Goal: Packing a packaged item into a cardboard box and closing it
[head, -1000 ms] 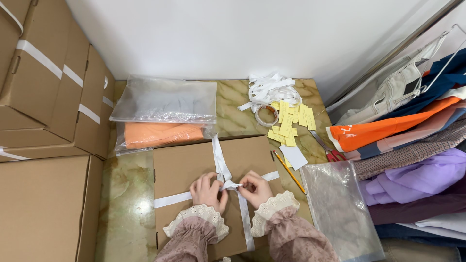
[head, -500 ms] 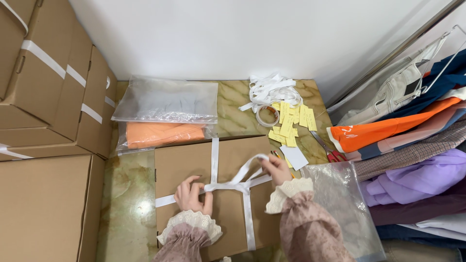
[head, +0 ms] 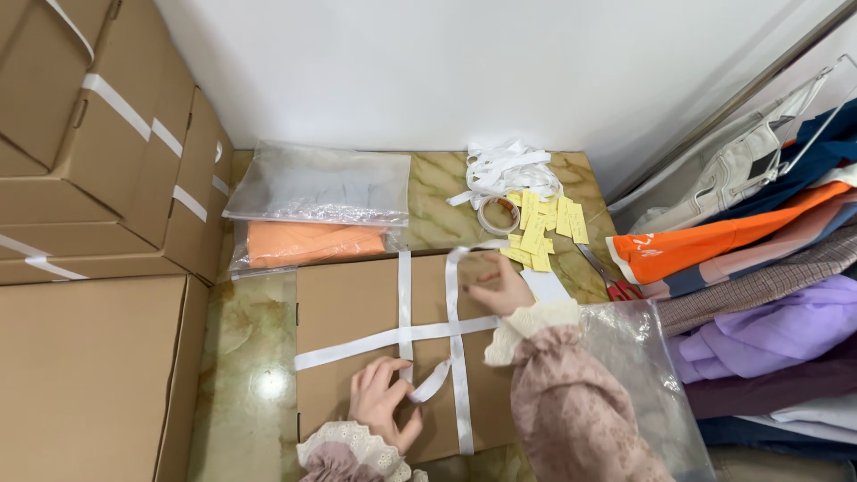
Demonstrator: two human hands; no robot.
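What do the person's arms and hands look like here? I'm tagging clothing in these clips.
Both arms wear loose, dusty-pink sleeves with a fine small print, gathered at the wrist. Each ends in a cream lace cuff with a scalloped, eyelet edge. The left hand and right hand are bare: no gloves, and no rings or watch that I can make out. The fingernails look dark, though too small to be sure.

- The box (head: 357, 308) is matt brown cardboard, a little rough.
- The ribbon (head: 406, 295) around it looks like smooth white cloth with a soft shine.
- The table (head: 241, 357) is polished marble-like stone, glossy.
- The bags (head: 317, 187) on the far side are clear, wrinkled plastic.
- The small notes (head: 544, 228) are matt yellow paper.
- The sleeve cuffs (head: 531, 323) are cream lace.
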